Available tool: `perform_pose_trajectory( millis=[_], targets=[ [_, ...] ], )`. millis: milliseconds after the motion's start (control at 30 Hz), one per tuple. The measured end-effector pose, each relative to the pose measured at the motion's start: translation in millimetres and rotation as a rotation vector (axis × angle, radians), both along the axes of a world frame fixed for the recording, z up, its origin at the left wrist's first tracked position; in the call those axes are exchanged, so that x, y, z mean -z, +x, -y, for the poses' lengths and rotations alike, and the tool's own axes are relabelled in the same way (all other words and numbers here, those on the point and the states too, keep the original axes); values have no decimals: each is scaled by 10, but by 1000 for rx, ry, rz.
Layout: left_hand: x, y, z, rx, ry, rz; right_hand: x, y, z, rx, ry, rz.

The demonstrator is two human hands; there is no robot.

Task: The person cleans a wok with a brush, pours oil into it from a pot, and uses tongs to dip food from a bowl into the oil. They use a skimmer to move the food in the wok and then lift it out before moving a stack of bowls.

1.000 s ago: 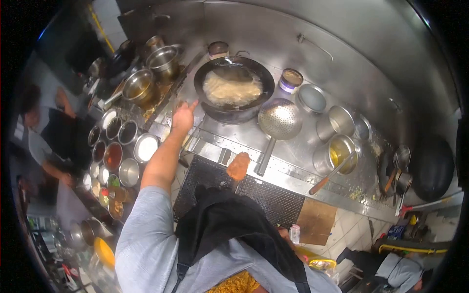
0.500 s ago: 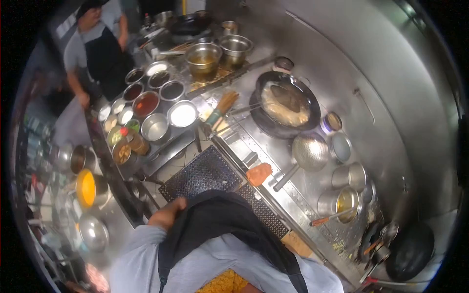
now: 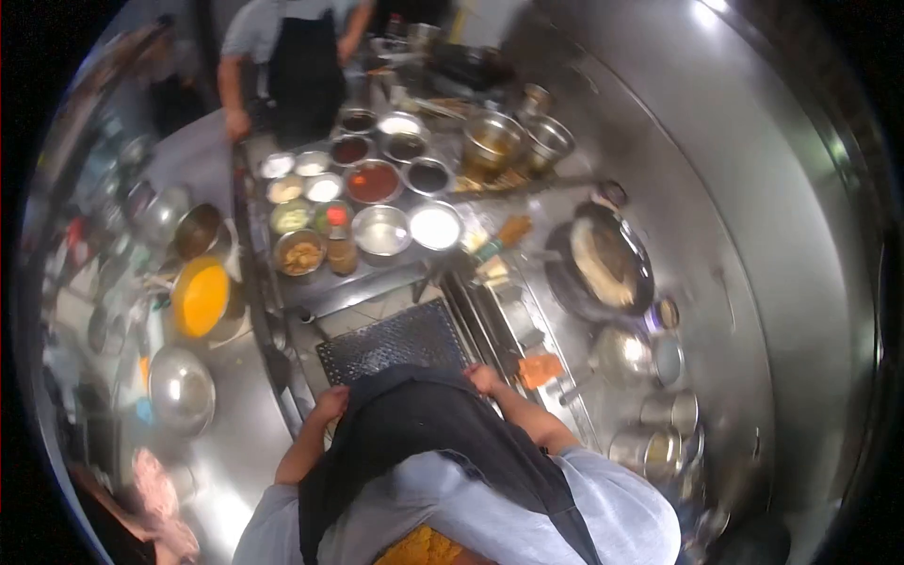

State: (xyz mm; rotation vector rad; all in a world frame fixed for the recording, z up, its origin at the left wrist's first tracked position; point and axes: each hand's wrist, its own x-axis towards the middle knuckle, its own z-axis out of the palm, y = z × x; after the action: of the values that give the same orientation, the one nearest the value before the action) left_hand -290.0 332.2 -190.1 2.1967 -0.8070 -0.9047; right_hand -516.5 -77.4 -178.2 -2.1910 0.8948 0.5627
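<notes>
Both of my hands are at the sides of the black apron (image 3: 414,424) that I wear. My left hand (image 3: 331,403) is closed at the apron's left edge and appears to grip the cloth. Closed at its right edge, near the stove counter, my right hand (image 3: 483,379) pinches the fabric. An orange-red cloth (image 3: 540,370) lies on the counter edge just right of my right hand. Some fingertips are blurred.
A large wok (image 3: 563,287) with light liquid sits on the right. Several sauce bowls (image 3: 373,181) stand ahead. A bowl of yellow liquid (image 3: 201,297) and a metal bowl (image 3: 182,391) are left. A person (image 3: 301,66) in an apron stands beyond.
My right hand has come into view at the apron's right edge. My left hand is still by its left edge. The view has turned, so the surroundings appear shifted right.
</notes>
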Motion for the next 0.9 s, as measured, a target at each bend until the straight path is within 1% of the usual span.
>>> perform_pose_trajectory(
  millis=[33,67,133,167,200,233,267,300,333,367,400,433,500,533,567,633,667,733,767,800,833,867,900],
  targets=[
    [-79,1,107,-152,-123,-107,60,96,-39,-78,36,85],
    [178,102,175,-102,-223,30,113,191,-80,-156,74,169],
    [319,228,361,-282,-500,-355,1760,184,213,318,663,451],
    [104,272,427,-297,-582,-442,940,436,-33,350,767,366],
    [-226,341,467,-301,-668,-529,58,705,-280,383,860,274],
    [-502,419,444,-339,-680,-506,-28,894,-354,275,769,286],
    [-752,492,414,-239,-602,-300,-103,1084,-422,173,671,299],
    [-945,566,379,-135,-512,-100,-208,1216,-501,16,474,339],
    [-1067,642,329,-155,-512,-91,-418,1376,-605,-5,479,338],
    [-1160,705,267,-133,-501,51,-782,1608,-753,-89,460,349],
    [-1266,759,191,-113,-482,191,-1008,1831,-879,-174,444,357],
    [-1434,821,109,-144,-471,195,-1048,2004,-971,-203,526,434],
    [-1806,894,-73,-212,-442,28,-1236,2363,-1206,-238,595,419],
    [-1936,900,-161,-265,-436,26,-1361,2526,-1334,-243,647,418],
    [-2055,917,-246,-288,-427,25,-1544,2675,-1493,-291,662,390],
    [-2270,867,-398,-372,-448,26,-1912,2972,-1821,-397,606,393],
    [-2353,821,-475,-433,-446,34,-1955,3118,-1933,-453,620,370],
    [-2468,718,-620,-560,-504,36,-2011,3394,-2168,-539,729,431],
    [-2488,666,-677,-639,-499,41,-2101,3531,-2315,-632,697,448],
    [-2500,599,-733,-706,-577,73,-2205,3635,-2466,-697,727,404],
    [-2516,506,-808,-768,-650,109,-2315,3719,-2612,-740,790,494],
    [-2585,395,-888,-836,-635,117,-2395,3783,-2763,-769,855,590],
    [-2695,302,-936,-917,-666,105,-2448,3832,-2901,-812,885,558]
  ],
)
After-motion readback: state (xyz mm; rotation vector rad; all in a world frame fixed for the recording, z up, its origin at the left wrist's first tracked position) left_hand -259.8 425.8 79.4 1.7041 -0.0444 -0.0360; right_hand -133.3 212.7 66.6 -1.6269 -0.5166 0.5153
